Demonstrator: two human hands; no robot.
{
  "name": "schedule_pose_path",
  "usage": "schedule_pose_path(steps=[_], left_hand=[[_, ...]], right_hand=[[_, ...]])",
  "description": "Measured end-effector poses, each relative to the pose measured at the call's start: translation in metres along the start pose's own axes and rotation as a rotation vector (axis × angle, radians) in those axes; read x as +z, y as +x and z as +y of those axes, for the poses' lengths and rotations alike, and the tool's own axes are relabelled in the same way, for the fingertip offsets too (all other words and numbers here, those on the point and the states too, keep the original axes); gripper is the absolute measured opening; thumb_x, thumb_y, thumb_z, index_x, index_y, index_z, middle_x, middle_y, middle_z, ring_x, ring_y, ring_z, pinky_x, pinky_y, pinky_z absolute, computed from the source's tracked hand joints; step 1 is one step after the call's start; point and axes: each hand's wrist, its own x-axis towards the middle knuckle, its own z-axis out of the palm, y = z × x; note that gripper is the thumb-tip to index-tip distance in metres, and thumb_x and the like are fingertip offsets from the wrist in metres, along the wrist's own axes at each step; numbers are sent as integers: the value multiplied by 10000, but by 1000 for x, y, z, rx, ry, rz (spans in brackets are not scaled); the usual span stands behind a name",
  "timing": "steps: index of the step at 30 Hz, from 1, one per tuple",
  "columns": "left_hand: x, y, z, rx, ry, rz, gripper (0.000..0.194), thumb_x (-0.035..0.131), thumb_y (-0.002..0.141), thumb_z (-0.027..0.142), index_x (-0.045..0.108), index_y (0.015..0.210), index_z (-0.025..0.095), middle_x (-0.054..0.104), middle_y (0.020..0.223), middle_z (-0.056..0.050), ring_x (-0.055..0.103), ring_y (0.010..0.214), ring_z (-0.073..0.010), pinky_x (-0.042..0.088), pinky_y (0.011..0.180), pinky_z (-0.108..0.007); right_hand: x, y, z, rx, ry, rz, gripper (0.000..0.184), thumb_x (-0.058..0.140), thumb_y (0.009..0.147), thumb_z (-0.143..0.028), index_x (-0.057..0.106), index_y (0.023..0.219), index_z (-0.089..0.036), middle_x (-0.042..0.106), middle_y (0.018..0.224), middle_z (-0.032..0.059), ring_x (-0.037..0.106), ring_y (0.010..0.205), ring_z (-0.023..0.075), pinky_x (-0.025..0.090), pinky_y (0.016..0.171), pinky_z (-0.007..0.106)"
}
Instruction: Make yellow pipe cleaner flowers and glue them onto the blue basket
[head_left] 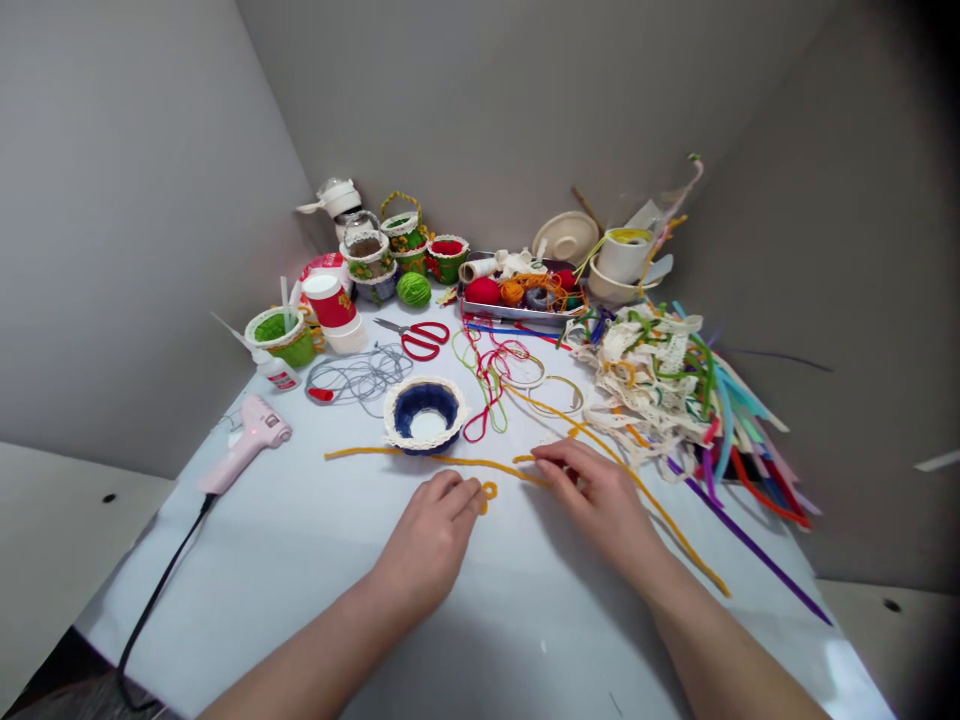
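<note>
My left hand [435,530] is closed, its fingertips pinching a small orange-yellow pipe cleaner curled into loops [490,490]. My right hand [596,490] pinches a short piece of orange-yellow pipe cleaner [523,459] between thumb and forefinger. A long orange-yellow pipe cleaner [450,460] lies across the table, and its right end runs to my right hand. Just beyond my hands stands a small dark blue basket [409,402] with a white lace rim. Another long orange strand [679,532] passes to the right of my right hand.
A pink glue gun [244,440] with a black cord lies at left, near a glue bottle [276,370]. Red-handled scissors [421,338] and grey cord [360,375] lie behind the basket. A yarn tray [525,312] stands at the back. Lace and pipe cleaners [652,370] pile at right.
</note>
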Motion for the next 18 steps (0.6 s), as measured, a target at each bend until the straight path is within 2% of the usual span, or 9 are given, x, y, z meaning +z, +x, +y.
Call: schedule_pose_path(steps=[3, 8, 10, 13, 15, 18], left_hand=[[3, -3, 2, 36, 111, -82, 330, 419, 916, 92, 574, 1207, 96, 632, 1199, -124, 513, 1007, -260, 482, 812, -399], [1, -2, 7, 63, 239, -203, 430, 444, 801, 20, 570, 1210, 57, 620, 1194, -160, 512, 1035, -302, 449, 798, -419], [1, -1, 7, 50, 243, -191, 422, 446, 796, 15, 582, 1191, 72, 626, 1186, -154, 524, 1027, -295, 440, 790, -413], [5, -1, 6, -23, 169, -98, 370, 433, 847, 27, 590, 1164, 132, 651, 1146, -115, 548, 992, -255, 434, 788, -391], [8, -2, 5, -76, 72, -19, 322, 439, 862, 40, 600, 1113, 161, 669, 1091, -92, 559, 967, -235, 436, 796, -383], [10, -1, 4, -129, -59, 70, 255, 453, 835, 26, 602, 987, 166, 667, 1004, -83, 563, 922, -222, 446, 802, -379]], right_hand=[[-9, 4, 6, 15, -5, 66, 194, 514, 917, -327, 672, 945, -217, 697, 954, 65, 624, 809, 195, 471, 683, 307], [-26, 10, 17, 36, -30, 208, 193, 533, 896, -339, 677, 916, -211, 699, 952, 69, 616, 783, 195, 469, 683, 317], [-34, 12, 20, 51, -35, 282, 197, 541, 890, -347, 675, 935, -210, 693, 970, 68, 617, 781, 190, 473, 685, 315], [-41, 12, 23, 24, -84, 375, 196, 547, 886, -346, 669, 962, -212, 683, 981, 70, 604, 736, 179, 471, 667, 314], [-41, 12, 24, -41, -146, 342, 184, 538, 892, -324, 666, 962, -211, 677, 964, 76, 598, 733, 185, 470, 665, 320], [-31, 11, 25, -149, -294, 118, 174, 505, 903, -246, 670, 950, -212, 669, 935, 82, 601, 835, 219, 470, 741, 345]])
